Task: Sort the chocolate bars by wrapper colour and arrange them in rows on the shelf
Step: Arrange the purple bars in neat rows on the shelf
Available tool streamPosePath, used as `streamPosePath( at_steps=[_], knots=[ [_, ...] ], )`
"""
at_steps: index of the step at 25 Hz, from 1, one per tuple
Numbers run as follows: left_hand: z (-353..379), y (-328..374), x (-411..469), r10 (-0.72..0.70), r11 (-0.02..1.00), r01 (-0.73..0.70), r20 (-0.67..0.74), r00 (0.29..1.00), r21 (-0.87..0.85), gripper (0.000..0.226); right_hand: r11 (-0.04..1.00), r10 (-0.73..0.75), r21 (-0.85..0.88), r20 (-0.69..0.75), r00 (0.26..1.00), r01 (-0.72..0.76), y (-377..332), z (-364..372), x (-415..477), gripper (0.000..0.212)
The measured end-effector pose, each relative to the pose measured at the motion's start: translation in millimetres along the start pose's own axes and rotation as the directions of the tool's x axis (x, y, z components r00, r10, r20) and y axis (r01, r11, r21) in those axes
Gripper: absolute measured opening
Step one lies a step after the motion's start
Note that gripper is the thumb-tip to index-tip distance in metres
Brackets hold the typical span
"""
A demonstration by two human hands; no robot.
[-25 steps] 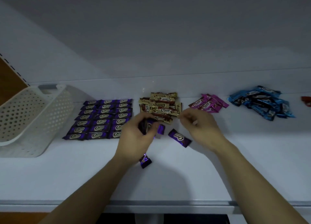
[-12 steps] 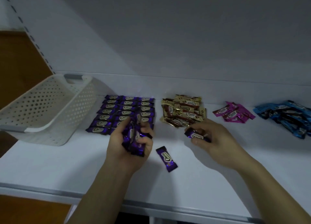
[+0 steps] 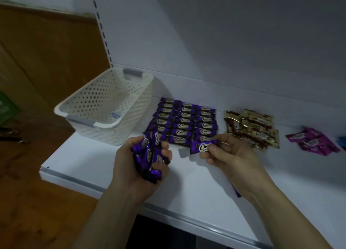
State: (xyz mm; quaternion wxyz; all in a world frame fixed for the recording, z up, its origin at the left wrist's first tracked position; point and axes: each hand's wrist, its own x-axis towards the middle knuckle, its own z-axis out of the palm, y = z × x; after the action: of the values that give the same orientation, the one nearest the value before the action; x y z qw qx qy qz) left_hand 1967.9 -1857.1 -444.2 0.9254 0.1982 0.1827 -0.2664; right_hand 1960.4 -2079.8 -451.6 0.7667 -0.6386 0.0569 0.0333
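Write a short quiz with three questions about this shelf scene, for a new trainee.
1. True or false: the gold-wrapped chocolate bars lie in a loose pile, not in rows.
2. What does the right hand pinch? A. one purple chocolate bar B. one pink bar C. the basket handle
3. Fill the gap: the ___ hand grips a bunch of purple bars.
Key: 1 true; 2 A; 3 left hand.
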Motion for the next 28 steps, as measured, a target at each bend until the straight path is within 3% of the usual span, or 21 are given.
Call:
streamPosePath(
  at_steps=[3, 6, 9, 12, 13, 15, 20, 28],
  knots=[
    [-13, 14, -7, 0.064, 0.995, -0.060, -0.046, 0.997, 0.082, 0.022, 0.972, -0.105, -0.203, 0.062, 0.993, 0.116, 11, 25, 4, 0.024],
    [-21, 21, -10, 0.083, 0.990, -0.077, -0.046, 0.996, 0.120, 0.017, 0.882, -0.117, -0.443, 0.128, 0.985, 0.162, 26, 48, 4, 0.025],
    [-30, 26, -13, 0.137, 0.980, -0.127, -0.057, 0.989, 0.151, 0.012, 0.710, -0.214, -0.658, 0.138, 0.967, 0.251, 40, 63, 4, 0.021],
    [-37, 29, -15, 0.219, 0.963, -0.200, -0.092, 0.971, 0.180, 0.008, 0.443, -0.349, -0.814, 0.230, 0.909, 0.376, 50, 69, 8, 0.020],
    [-39, 29, -16, 0.247, 0.956, -0.224, -0.108, 0.963, 0.192, 0.007, 0.387, -0.378, -0.835, 0.243, 0.893, 0.391, 52, 68, 8, 0.022],
    [-40, 30, -16, 0.299, 0.939, -0.268, -0.129, 0.946, 0.215, 0.011, 0.372, -0.414, -0.830, 0.254, 0.874, 0.417, 55, 65, 6, 0.025],
    [-41, 33, -20, 0.390, 0.909, -0.350, -0.166, 0.906, 0.226, 0.014, 0.160, -0.335, -0.798, 0.510, 0.792, 0.581, 64, 68, 4, 0.021],
    [-45, 37, -24, 0.408, 0.907, -0.380, -0.155, 0.900, 0.183, 0.020, 0.083, -0.292, -0.800, 0.550, 0.782, 0.594, 64, 93, 17, 0.035]
  ],
)
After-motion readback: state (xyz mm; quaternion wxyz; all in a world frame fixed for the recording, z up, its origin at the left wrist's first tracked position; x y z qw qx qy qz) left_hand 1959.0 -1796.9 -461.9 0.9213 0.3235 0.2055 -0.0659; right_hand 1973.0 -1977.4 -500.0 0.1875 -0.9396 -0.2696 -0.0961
